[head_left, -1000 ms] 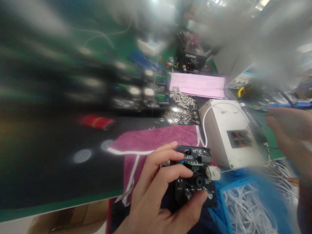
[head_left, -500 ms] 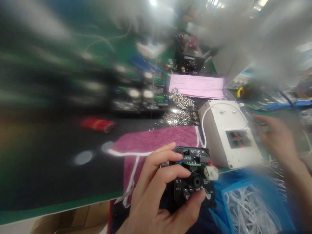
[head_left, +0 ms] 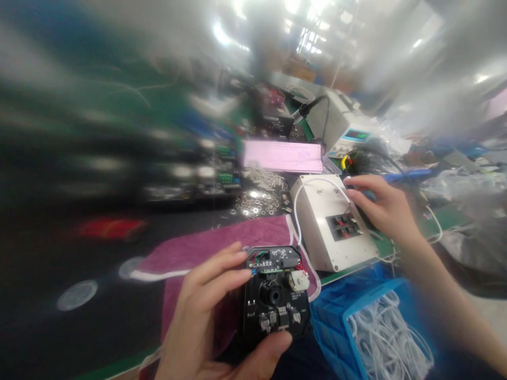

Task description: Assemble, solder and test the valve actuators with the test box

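My left hand [head_left: 206,311] grips a black circuit board module [head_left: 277,295] by its left and lower edges. A round black lens barrel stands in its middle, and a white block with red wires sits at its right. My right hand [head_left: 382,203] is at the upper right edge of a white box [head_left: 317,208]. Its thumb and forefinger are bent close together there; what lies between the fingertips is too small to make out. The box's top carries a black terminal panel [head_left: 344,227] with red tabs, and a white cable loops over it.
A purple cloth [head_left: 222,237] lies under the module. Beyond it are loose metal rings [head_left: 257,205], metal pins [head_left: 265,179] and a pink paper [head_left: 283,155]. Below the box stands a blue crate [head_left: 332,327] of white tubing. A lit-display instrument [head_left: 336,126] stands behind.
My right hand has come in from the right to the box's upper edge. The view has shifted right. My left hand still holds the module, its thumb now lower and off the lens area.
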Tool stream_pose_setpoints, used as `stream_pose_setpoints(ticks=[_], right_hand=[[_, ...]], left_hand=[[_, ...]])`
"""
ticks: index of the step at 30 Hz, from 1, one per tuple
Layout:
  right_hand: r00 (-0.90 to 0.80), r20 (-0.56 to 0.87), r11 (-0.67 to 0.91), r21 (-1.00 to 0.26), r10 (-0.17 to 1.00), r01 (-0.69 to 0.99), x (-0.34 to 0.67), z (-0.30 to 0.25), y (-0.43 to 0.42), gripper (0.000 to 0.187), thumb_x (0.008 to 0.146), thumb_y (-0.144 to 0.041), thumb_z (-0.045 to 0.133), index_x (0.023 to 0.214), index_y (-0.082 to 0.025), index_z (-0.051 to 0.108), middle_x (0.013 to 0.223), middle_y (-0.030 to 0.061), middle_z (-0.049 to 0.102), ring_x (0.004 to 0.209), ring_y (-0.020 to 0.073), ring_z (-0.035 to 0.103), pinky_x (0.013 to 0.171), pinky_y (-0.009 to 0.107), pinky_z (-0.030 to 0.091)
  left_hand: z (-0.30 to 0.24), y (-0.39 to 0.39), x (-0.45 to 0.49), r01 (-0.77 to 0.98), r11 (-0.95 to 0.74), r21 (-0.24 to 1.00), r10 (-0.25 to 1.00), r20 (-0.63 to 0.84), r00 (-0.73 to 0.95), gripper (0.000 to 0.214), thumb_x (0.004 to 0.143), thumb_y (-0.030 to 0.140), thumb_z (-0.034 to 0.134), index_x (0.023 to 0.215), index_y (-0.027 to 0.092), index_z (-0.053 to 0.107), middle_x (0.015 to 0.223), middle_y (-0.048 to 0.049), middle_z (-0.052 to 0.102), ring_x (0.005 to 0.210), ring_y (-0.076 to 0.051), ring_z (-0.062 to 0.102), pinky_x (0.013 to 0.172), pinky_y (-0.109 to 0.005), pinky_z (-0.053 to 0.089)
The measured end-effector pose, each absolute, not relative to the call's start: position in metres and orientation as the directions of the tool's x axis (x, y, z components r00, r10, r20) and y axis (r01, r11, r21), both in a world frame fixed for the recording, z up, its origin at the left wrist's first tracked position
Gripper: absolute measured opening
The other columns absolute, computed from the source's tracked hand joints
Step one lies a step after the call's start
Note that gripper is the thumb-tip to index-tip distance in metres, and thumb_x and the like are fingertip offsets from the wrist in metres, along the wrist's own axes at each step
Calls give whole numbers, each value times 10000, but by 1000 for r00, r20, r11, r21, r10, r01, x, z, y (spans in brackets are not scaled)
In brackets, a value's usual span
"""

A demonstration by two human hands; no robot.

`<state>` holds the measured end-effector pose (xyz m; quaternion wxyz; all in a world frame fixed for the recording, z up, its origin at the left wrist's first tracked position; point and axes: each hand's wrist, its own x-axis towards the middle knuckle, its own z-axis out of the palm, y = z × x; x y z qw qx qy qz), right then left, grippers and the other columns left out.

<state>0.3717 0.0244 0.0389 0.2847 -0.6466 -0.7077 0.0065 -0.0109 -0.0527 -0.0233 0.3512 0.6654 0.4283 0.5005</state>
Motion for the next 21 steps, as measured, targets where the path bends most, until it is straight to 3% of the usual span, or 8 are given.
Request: stream_pose_setpoints(ticks=[2,6,13,21], right_hand=[[-97,329,265,-517,939,814,353,45,40,236,933,-443,798,1133,-319,816,1284,49,778,1214,280,715,1125,489,540],[-60,267,226,-650,962,726,346,38,61,250,835,-485,891,986,-295,830,1243,52,790,1176,295,737,1120,532,546],[87,369,141,-548,925,824,367,16,45,240,896,-474,830,989,-266,757,1211,68,787,1147,292,742,1095,532,545],[72,421,132,-436,904,890,364,11,43,215,935,-468,783,938,-268,702,1165,60,797,1105,287,746,1055,495,553]], left_hand=[[-26,-52,-16,212,-401,891,913,370,173,787,767,331,931,1450,302,540,1516,-139,542,1416,-369,604,1210,-589,547],[-33,-51,-27,221,-402,888,904,349,246,1023,721,371,974,1580,305,423,1593,-181,483,1486,-407,539,1243,-641,495],[-43,-50,-34,304,-422,854,892,330,310,1113,689,441,988,1613,317,381,1590,-187,510,1472,-425,558,1198,-671,532],[-26,-29,-36,295,-343,892,867,180,464,1273,675,562,975,1693,355,240,1678,-164,479,1505,-414,551,1206,-605,544]])
